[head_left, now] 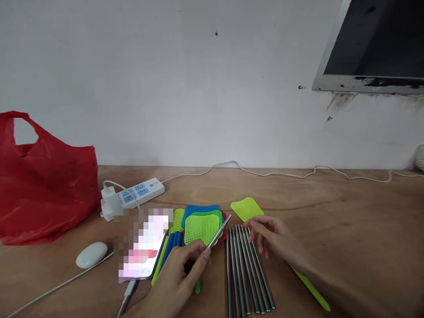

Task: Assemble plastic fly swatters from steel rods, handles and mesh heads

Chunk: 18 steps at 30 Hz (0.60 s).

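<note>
My left hand (185, 274) grips a thin metal rod (219, 233) between thumb and fingers, its tip pointing up and away to the right. Behind that rod lies a pile of plastic fly swatters (202, 227) with mesh heads in yellow-green, green, blue and red. Several more metal rods (245, 269) lie side by side in front of me. Over their far ends hovers my right hand (270, 236), fingers loosely bent and apart, holding nothing I can see. A yellow-green swatter head (247, 209) lies just beyond it, and a yellow-green handle (313, 289) shows below my right wrist.
Left of the pile is a lit phone (145, 251), partly blurred, with a charging cable (128, 293). A white mouse (92, 255), a power strip (142, 194) and a red plastic bag (46, 185) stand farther left. A white cord (274, 173) runs along the wall.
</note>
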Each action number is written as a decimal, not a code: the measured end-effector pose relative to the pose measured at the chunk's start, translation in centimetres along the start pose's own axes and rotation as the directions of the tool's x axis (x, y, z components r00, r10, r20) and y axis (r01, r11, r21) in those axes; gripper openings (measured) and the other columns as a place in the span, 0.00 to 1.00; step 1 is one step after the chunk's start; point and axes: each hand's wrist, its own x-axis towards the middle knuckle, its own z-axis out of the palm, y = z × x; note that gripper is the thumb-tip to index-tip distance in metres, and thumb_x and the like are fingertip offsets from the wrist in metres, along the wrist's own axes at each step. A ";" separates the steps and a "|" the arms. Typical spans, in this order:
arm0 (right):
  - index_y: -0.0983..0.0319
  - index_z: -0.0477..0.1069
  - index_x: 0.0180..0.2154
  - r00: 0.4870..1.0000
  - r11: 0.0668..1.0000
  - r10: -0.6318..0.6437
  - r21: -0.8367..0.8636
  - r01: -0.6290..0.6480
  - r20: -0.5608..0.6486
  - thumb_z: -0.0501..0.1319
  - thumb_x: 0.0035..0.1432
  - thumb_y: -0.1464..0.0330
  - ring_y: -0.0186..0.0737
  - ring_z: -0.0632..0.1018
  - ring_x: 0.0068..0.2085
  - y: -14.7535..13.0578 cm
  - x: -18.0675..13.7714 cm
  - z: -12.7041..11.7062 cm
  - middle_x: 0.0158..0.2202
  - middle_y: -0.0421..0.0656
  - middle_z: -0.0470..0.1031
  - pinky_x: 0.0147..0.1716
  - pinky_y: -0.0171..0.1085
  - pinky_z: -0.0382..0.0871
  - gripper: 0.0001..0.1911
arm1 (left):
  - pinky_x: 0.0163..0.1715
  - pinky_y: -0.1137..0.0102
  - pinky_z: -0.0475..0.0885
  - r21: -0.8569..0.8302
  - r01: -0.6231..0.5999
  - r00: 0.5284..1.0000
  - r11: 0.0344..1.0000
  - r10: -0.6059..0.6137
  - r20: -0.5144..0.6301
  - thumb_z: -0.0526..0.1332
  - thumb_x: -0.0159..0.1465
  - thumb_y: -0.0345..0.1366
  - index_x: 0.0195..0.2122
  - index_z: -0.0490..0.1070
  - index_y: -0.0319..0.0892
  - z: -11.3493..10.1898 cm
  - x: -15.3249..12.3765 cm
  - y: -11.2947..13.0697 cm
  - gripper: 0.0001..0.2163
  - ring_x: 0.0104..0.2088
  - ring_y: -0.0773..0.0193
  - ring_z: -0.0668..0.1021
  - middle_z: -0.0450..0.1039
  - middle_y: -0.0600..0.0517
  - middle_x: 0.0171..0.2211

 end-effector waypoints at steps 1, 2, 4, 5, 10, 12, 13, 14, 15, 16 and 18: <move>0.65 0.78 0.36 1.000 1.000 -0.008 -0.006 0.008 0.026 0.66 0.55 0.51 0.28 0.71 0.15 0.1 0.0 -0.1 0.23 0.38 0.75 0.11 0.26 0.62 0.22 | 0.25 0.71 0.57 0.005 -0.003 1.000 1.000 0.003 0.009 0.50 0.70 0.54 0.26 0.62 0.44 0.1 0.0 -0.2 0.22 0.24 0.64 0.66 0.58 0.57 0.21; 0.65 0.78 0.37 0.998 1.000 -0.016 -0.006 0.017 0.061 0.66 0.56 0.51 0.28 0.71 0.16 0.1 0.0 0.0 0.23 0.38 0.75 0.11 0.26 0.62 0.22 | 0.25 0.71 0.58 0.017 -0.008 1.000 1.000 0.007 0.019 0.50 0.70 0.54 0.26 0.62 0.44 0.3 -0.1 -0.4 0.22 0.24 0.64 0.66 0.59 0.57 0.21; 0.65 0.78 0.39 0.989 1.000 -0.024 0.016 0.022 0.148 0.65 0.57 0.51 0.28 0.71 0.17 -0.2 -0.1 0.3 0.25 0.39 0.76 0.12 0.26 0.64 0.23 | 0.26 0.71 0.58 0.065 -0.020 0.999 0.998 0.018 0.041 0.50 0.71 0.53 0.26 0.64 0.43 0.6 -0.2 -0.8 0.22 0.25 0.64 0.67 0.61 0.57 0.22; 0.65 0.78 0.41 0.981 0.999 -0.024 0.033 0.018 0.193 0.65 0.57 0.51 0.28 0.72 0.18 -0.3 -0.1 0.6 0.26 0.40 0.76 0.13 0.26 0.64 0.23 | 0.27 0.71 0.59 0.095 -0.029 0.998 0.995 0.024 0.051 0.50 0.71 0.52 0.27 0.66 0.43 0.7 -0.3 -1.1 0.22 0.26 0.63 0.68 0.62 0.56 0.22; 0.65 0.79 0.37 0.932 0.993 -0.081 0.112 0.044 0.353 0.68 0.55 0.52 0.30 0.75 0.22 0.0 -0.2 1.9 0.29 0.42 0.78 0.17 0.28 0.70 0.21 | 0.32 0.70 0.64 0.191 -0.042 0.996 0.981 0.026 0.086 0.52 0.71 0.50 0.32 0.72 0.43 0.9 -0.5 -1.6 0.19 0.31 0.61 0.72 0.69 0.55 0.26; 0.65 0.78 0.35 0.932 0.985 -0.138 0.149 0.093 0.336 0.68 0.57 0.54 0.32 0.77 0.24 0.5 -0.4 2.2 0.29 0.43 0.78 0.19 0.28 0.72 0.19 | 0.33 0.70 0.66 0.178 -0.042 0.996 0.983 0.028 0.082 0.53 0.71 0.50 0.34 0.74 0.44 0.9 -0.7 -1.5 0.18 0.33 0.60 0.74 0.72 0.54 0.28; 0.64 0.78 0.35 0.935 0.980 -0.161 0.165 0.113 0.316 0.67 0.58 0.55 0.32 0.77 0.25 0.7 -0.6 2.3 0.29 0.43 0.78 0.19 0.29 0.72 0.18 | 0.34 0.70 0.67 0.162 -0.051 0.996 0.985 0.039 0.075 0.53 0.71 0.50 0.35 0.75 0.45 0.9 -0.7 -1.3 0.17 0.34 0.59 0.75 0.74 0.53 0.30; 0.64 0.78 0.35 0.937 0.975 -0.181 0.180 0.131 0.299 0.67 0.59 0.56 0.33 0.78 0.25 0.9 -0.8 2.4 0.29 0.42 0.78 0.19 0.29 0.72 0.16 | 0.35 0.70 0.68 0.143 -0.066 0.996 0.987 0.057 0.067 0.52 0.71 0.50 0.37 0.75 0.46 0.9 -0.8 -1.2 0.17 0.35 0.59 0.76 0.76 0.53 0.31; 0.63 0.77 0.36 0.938 0.970 -0.197 0.192 0.146 0.284 0.67 0.59 0.57 0.33 0.78 0.25 1.0 -1.0 2.6 0.29 0.42 0.77 0.19 0.28 0.72 0.15 | 0.36 0.70 0.69 0.125 -0.088 0.995 0.988 0.081 0.064 0.52 0.71 0.49 0.38 0.75 0.46 0.9 -0.9 -1.1 0.17 0.36 0.59 0.76 0.77 0.53 0.33; 0.63 0.76 0.37 0.939 0.967 -0.210 0.199 0.158 0.273 0.66 0.60 0.57 0.33 0.78 0.25 1.1 -1.3 2.7 0.28 0.41 0.77 0.20 0.28 0.72 0.14 | 0.37 0.70 0.69 0.108 -0.115 0.992 0.988 0.108 0.066 0.51 0.72 0.49 0.39 0.76 0.47 0.8 -0.9 -1.0 0.17 0.36 0.59 0.76 0.78 0.53 0.34; 0.62 0.76 0.38 0.941 0.964 -0.225 0.196 0.178 0.253 0.66 0.61 0.58 0.33 0.78 0.25 1.0 -1.8 3.0 0.26 0.39 0.76 0.20 0.29 0.72 0.13 | 0.40 0.70 0.70 0.082 -0.159 0.985 0.984 0.153 0.077 0.50 0.73 0.47 0.41 0.75 0.46 0.7 -1.0 -0.8 0.16 0.38 0.59 0.77 0.78 0.52 0.37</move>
